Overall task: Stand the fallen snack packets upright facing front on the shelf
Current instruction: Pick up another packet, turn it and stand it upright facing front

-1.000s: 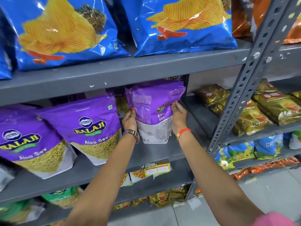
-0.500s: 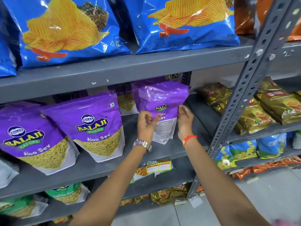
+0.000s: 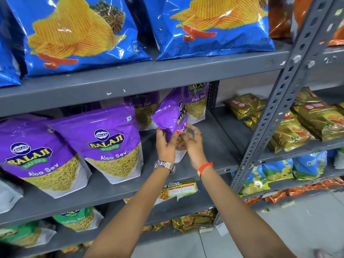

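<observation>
A purple Aloo Sev packet point(image 3: 170, 113) stands on the grey middle shelf point(image 3: 204, 157), turned edge-on so its front faces right. My left hand point(image 3: 165, 144) grips its lower left side, thumb on the front. My right hand point(image 3: 192, 143) hovers at its lower right with fingers spread, holding nothing. Two purple Aloo Sev packets point(image 3: 111, 144) point(image 3: 37, 157) stand upright facing front to the left. Two more purple packets point(image 3: 197, 101) point(image 3: 145, 110) stand at the back of the shelf.
Blue chip bags point(image 3: 214, 25) fill the shelf above. A perforated grey upright point(image 3: 275, 108) bounds the shelf on the right, with gold packets point(image 3: 290, 127) beyond it. A price tag point(image 3: 181, 189) hangs under the shelf edge. Green packets point(image 3: 78, 218) sit below.
The held packet has been rotated from showing its back to edge-on. My left hand shifted to its lower left, and my right hand came off the packet's side and opened.
</observation>
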A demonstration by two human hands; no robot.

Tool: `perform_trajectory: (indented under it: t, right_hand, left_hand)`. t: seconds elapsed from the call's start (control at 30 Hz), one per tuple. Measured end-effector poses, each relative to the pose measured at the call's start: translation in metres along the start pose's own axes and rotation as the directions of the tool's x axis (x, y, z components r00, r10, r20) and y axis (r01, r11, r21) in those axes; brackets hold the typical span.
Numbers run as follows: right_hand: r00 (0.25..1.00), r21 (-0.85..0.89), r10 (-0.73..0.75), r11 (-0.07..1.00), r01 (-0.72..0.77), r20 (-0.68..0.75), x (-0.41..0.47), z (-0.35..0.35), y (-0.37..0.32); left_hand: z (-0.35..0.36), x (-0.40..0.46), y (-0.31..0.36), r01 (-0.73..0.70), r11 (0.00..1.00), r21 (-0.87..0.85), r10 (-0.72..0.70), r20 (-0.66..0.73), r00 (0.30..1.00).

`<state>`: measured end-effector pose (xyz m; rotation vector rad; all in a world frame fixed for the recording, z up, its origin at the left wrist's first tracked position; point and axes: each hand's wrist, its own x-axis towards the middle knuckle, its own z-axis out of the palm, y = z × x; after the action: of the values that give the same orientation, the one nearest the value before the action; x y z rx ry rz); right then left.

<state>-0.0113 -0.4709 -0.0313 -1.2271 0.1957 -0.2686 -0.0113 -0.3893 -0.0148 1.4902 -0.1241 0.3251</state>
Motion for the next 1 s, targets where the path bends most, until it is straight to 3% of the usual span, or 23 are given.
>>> perform_trajectory:
  t: [0.13, 0.2, 0.4, 0.73, 0.9, 1.0]
  right_hand:
    - [0.977, 0.102, -0.014, 0.994, 0.037, -0.215, 0.02, -0.017, -0.017]
    - [0.982, 0.107, 0.002, 0.994, 0.018, -0.189, 0.03, -0.021, -0.026]
    - [0.997, 0.066, 0.014, 0.998, -0.02, 0.079, 0.051, -0.029, -0.031]
    - [0.995, 0.153, 0.025, 0.988, -0.009, -0.099, 0.062, -0.046, -0.021]
    - [0.994, 0.172, 0.033, 0.985, -0.015, -0.102, 0.068, -0.041, -0.015]
    - [0.996, 0.166, 0.027, 0.986, -0.013, -0.083, 0.072, -0.042, -0.014]
  left_hand:
    - [-0.01, 0.017, -0.007, 0.063, 0.998, -0.003, -0.063, -0.071, 0.996]
    - [-0.013, 0.029, -0.01, 0.117, 0.991, -0.07, -0.124, -0.095, 0.988]
    - [-0.019, 0.044, -0.019, 0.187, 0.967, -0.173, -0.201, -0.066, 0.977]
    - [-0.012, 0.064, -0.02, 0.226, 0.951, -0.211, -0.27, -0.21, 0.939]
    - [-0.014, 0.07, -0.024, 0.239, 0.927, -0.289, -0.304, -0.21, 0.929]
    - [-0.021, 0.071, -0.03, 0.265, 0.883, -0.388, -0.339, -0.137, 0.931]
